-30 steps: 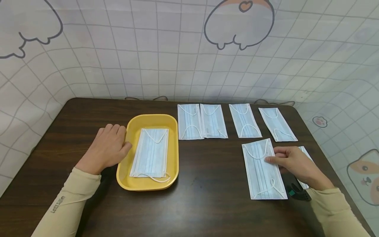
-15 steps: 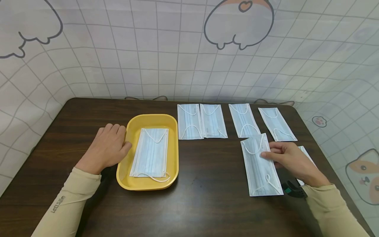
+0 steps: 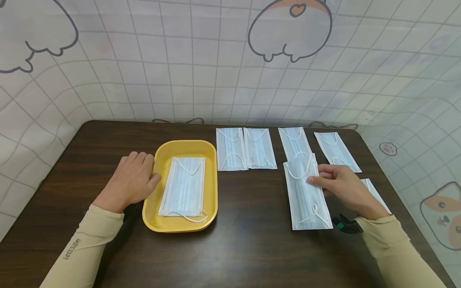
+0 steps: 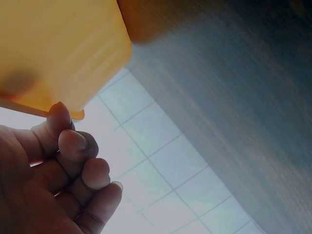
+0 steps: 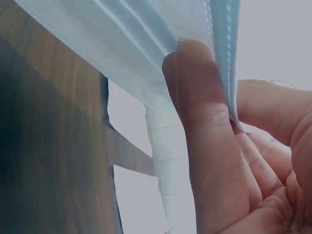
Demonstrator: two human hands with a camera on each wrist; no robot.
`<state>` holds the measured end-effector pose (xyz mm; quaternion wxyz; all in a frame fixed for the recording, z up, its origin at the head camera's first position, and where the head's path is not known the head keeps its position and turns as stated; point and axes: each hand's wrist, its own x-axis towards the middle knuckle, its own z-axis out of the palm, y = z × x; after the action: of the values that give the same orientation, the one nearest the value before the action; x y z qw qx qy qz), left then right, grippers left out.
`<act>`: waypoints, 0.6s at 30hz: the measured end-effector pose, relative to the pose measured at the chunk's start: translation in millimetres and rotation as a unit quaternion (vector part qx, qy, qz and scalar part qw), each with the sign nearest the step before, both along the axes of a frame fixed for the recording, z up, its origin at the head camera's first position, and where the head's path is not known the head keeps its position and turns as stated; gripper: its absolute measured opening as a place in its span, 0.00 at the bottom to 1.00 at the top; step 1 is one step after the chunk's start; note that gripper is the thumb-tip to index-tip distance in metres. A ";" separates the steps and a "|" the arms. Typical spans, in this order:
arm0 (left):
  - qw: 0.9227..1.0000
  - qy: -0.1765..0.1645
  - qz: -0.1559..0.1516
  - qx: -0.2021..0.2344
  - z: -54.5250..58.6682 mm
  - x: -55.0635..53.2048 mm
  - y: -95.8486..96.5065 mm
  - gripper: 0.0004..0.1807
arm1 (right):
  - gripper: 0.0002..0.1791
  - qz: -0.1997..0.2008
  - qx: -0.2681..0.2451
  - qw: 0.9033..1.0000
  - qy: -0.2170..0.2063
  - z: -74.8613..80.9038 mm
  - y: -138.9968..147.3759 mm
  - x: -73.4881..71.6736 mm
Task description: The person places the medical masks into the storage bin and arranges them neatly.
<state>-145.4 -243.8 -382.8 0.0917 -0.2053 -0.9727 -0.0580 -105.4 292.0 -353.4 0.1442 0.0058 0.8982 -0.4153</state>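
My right hand [image 3: 343, 188] pinches a light-blue disposable face mask [image 3: 306, 200] by its right edge, thumb on the front. In the right wrist view, the fingers [image 5: 204, 112] lie behind the mask [image 5: 122, 44], with its edge between them and the thumb. The held mask overlaps the near end of another mask [image 3: 293, 140] in the head view. At the left, my left hand [image 3: 131, 178] holds the side rim of a yellow tray [image 3: 149, 216], its thumb over the rim and its curled fingers [image 4: 73, 144] outside. One mask [image 3: 183, 186] lies flat in the tray.
Behind, two masks lie side by side, a left one [image 3: 231, 150] and a right one [image 3: 260, 148], right of the tray. Another mask [image 3: 336, 150] lies at the back right. Partly hidden by the right arm is one more mask [image 3: 374, 194]. A patterned cloth [image 3: 216, 60] hangs behind the dark table [image 3: 245, 248].
My right hand has moved left and away from me with the mask, which now overlaps the mask behind it. The mask by the right arm shows more. The left hand and tray stay put.
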 end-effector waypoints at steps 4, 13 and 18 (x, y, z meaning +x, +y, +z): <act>1.000 0.012 0.000 0.001 -0.1 1.0 -0.4 0.11 | 0.28 0.004 -0.003 1.000 0.005 2.8 -8.2 -5.9; 1.000 0.008 0.001 0.002 0.8 0.2 -1.2 0.10 | 0.28 0.008 -0.039 0.999 0.013 10.0 -27.2 -17.5; 1.000 0.000 0.002 0.001 0.7 0.1 -0.3 0.10 | 0.25 0.009 -0.068 0.997 0.018 10.3 -36.0 -21.5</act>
<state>-145.3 -244.1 -382.0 0.0919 -0.2036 -0.9730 -0.0584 -126.9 256.0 -343.1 0.1317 -0.0201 0.8705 -0.4738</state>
